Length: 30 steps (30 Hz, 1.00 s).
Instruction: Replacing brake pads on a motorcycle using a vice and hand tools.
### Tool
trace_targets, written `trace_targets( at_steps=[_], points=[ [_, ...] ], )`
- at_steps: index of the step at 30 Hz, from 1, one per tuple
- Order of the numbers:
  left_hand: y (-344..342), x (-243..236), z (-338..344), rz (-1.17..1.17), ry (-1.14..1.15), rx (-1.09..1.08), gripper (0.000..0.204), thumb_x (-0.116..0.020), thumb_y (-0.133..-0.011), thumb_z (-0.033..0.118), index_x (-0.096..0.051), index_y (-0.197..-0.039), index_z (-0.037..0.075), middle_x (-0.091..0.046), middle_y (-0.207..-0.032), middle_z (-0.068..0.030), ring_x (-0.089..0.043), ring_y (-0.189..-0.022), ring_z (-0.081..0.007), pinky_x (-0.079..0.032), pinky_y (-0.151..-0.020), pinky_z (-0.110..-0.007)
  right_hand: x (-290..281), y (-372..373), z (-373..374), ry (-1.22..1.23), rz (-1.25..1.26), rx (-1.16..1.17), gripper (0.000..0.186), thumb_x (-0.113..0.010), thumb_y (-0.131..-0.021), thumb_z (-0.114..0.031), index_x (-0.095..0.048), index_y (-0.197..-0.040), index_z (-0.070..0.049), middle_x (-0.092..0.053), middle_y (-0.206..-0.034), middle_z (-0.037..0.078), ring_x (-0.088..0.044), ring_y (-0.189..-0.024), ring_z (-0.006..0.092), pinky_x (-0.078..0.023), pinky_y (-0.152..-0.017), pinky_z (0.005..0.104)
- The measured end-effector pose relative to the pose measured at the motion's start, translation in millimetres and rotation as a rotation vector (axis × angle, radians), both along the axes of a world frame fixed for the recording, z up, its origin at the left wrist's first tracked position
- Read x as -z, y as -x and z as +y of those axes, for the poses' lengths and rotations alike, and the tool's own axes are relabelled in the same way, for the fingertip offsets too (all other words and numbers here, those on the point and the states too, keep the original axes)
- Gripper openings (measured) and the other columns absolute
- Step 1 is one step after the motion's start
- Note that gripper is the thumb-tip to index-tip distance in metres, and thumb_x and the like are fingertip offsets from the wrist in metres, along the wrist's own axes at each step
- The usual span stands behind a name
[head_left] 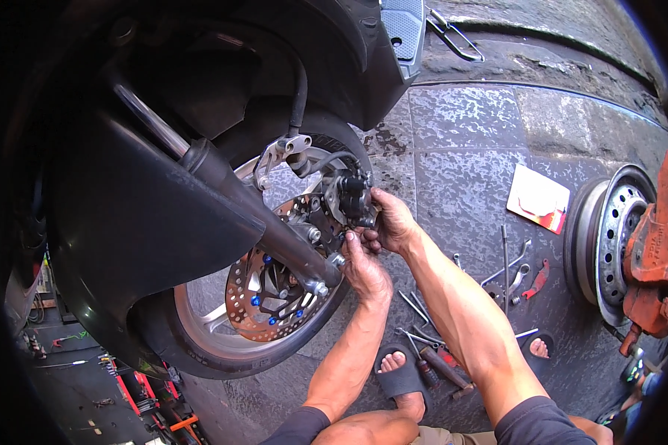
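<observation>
A black brake caliper (351, 194) sits off the fork at the right side of a motorbike's front wheel, with a hose running to it. My right hand (393, 220) is closed on its right side, thumb near the top. Just below, my left hand (367, 273) has its thumb and fingers pinched at the caliper's lower edge; what they grip is hidden. Beside both hands are the drilled brake disc (243, 305) with blue bolts and the dark fork leg (286, 241). Above is a silver bracket (278, 153) on the hose.
Wrenches (519, 278), a hammer (447, 368) and other hand tools lie on the tiled floor by my feet. A red-and-white card package (538, 198) lies farther right. A bare steel wheel rim (597, 241) with an orange-red vise (655, 267) stands at right. Red tool trays (126, 386) are at lower left.
</observation>
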<state>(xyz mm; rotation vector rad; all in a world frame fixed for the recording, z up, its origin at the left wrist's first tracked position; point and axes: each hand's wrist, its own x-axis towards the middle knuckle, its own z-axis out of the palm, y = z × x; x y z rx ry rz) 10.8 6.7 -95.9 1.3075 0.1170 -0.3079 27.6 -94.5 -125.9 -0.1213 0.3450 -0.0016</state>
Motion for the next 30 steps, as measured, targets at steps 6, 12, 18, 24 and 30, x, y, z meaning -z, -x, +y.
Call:
trace_targets(
  at_steps=[6, 12, 18, 24, 30],
  points=[
    [3, 6, 5, 0.048, -0.012, 0.055, 0.037, -0.046, -0.105, 0.039, -0.061, -0.107, 0.005, -0.058, -0.086, -0.0006, -0.048, -0.073, -0.0098, -0.040, -0.067, -0.024, 10, 24, -15, 0.837, 0.422, -0.111, 0.033, -0.060, -0.097, -0.034, -0.066, -0.099, -0.002, -0.065, -0.084, 0.005, -0.061, -0.071, 0.0147, -0.049, -0.062, 0.0301],
    [-3, 11, 15, 0.037, 0.031, 0.079, 0.031, -0.047, -0.105, 0.034, -0.062, -0.109, 0.007, -0.062, -0.088, -0.0004, -0.051, -0.073, -0.0089, -0.042, -0.067, -0.025, -15, 55, -15, 1.447, 0.395, -0.167, 0.055, -0.071, -0.086, -0.034, -0.059, -0.127, 0.001, -0.064, -0.116, 0.020, -0.064, -0.106, 0.0338, -0.051, -0.094, 0.0429],
    [6, 19, 13, 0.003, 0.053, 0.150, 0.032, -0.047, -0.104, 0.034, -0.062, -0.108, 0.005, -0.061, -0.085, -0.0014, -0.053, -0.073, -0.0097, -0.043, -0.066, -0.025, -52, 18, -30, 1.401, 0.085, 0.139, 0.081, -0.083, -0.077, -0.023, -0.043, -0.144, -0.001, -0.053, -0.134, 0.022, -0.062, -0.110, 0.0264, -0.054, -0.091, 0.0391],
    [20, 29, 30, 0.081, -0.028, 0.277, 0.030, -0.050, -0.104, 0.029, -0.066, -0.104, 0.004, -0.062, -0.081, 0.0009, -0.053, -0.070, -0.0071, -0.043, -0.064, -0.023, -73, 14, -22, 1.150, 0.115, 0.066, 0.075, -0.083, -0.077, -0.016, -0.046, -0.139, 0.004, -0.066, -0.111, 0.016, -0.066, -0.098, 0.0230, -0.056, -0.085, 0.0365],
    [30, 31, 28, 0.113, 0.036, 0.351, 0.028, -0.056, -0.102, 0.032, -0.065, -0.095, 0.006, -0.058, -0.075, 0.0025, -0.050, -0.066, -0.0056, -0.039, -0.059, -0.022, -86, 17, -4, 1.389, 0.358, 0.266, 0.057, -0.075, -0.075, -0.015, -0.057, -0.127, -0.001, -0.061, -0.121, 0.020, -0.061, -0.114, 0.0325, -0.047, -0.101, 0.0401]
  ],
)
